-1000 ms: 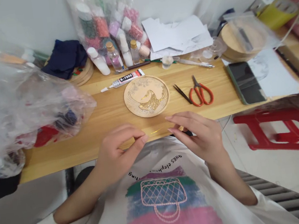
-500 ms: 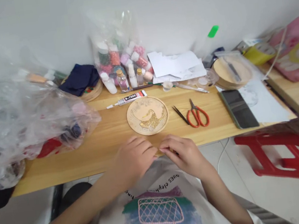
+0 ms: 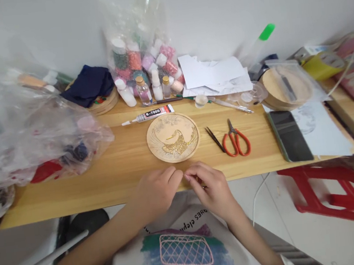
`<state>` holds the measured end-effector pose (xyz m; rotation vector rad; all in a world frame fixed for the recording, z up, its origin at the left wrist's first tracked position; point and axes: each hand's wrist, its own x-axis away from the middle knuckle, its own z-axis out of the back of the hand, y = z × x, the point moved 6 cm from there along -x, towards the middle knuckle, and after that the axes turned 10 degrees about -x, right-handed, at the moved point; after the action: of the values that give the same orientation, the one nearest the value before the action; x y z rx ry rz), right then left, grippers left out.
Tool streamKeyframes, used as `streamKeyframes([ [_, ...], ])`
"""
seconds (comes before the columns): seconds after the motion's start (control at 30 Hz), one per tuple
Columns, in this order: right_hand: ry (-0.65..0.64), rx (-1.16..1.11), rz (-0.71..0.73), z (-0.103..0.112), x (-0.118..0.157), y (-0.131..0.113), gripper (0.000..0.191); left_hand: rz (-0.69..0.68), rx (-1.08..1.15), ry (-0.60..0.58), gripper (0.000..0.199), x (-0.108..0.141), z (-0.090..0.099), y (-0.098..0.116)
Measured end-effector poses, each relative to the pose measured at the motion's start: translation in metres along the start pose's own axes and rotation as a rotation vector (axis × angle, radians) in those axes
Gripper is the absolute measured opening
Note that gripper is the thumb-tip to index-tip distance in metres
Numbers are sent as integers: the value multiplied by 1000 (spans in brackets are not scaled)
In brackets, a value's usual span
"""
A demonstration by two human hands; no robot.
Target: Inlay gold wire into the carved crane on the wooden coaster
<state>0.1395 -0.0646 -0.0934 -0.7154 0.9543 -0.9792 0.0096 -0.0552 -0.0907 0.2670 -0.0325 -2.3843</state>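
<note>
Head view: crane disc [image 3: 173, 138] lies flat on the desk [image 3: 118, 157]. Left hand [image 3: 158, 190] and right hand [image 3: 211, 190] sit on the wearer's side of the disc, just beside each other, fingers curled in. Can't tell if either pinches anything; tips partly hidden, no held item visible. Disc looks light and stiff, its gold linework probably fragile; best taken by the plain rim. Round, matte beige face, metallic-looking bird. Beyond the disc: glue tube [image 3: 153, 113], likely soft, squeezable. Right of it: slim black tweezers [image 3: 215, 140], then scissors [image 3: 236, 140], smooth orange-red loops. Left: crinkly clear plastic bag [image 3: 33, 120].
</note>
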Motion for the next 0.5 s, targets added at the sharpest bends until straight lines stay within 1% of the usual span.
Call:
streamKeyframes([
  [0.07,16,52,50,-2,0,-1,13,38,38,-73,24,0,-4,-2],
  [0.17,25,213,184,-3,1,-6,13,104,156,-214,25,-1,-6,-8],
  [0.23,20,316,276,-2,1,-10,12,168,325,-286,24,-2,-5,-14],
  [0.3,-12,364,333,0,1,-14,14,241,554,-342,25,-4,-4,-19],
  [0.4,-79,388,360,2,0,-17,17,323,814,-379,27,-8,-5,-24],
  [0.47,-97,400,360,5,-2,-19,17,349,873,-375,26,-9,-7,-26],
  [0.5,-96,401,349,6,-2,-19,17,349,851,-348,24,-9,-6,-26],
])
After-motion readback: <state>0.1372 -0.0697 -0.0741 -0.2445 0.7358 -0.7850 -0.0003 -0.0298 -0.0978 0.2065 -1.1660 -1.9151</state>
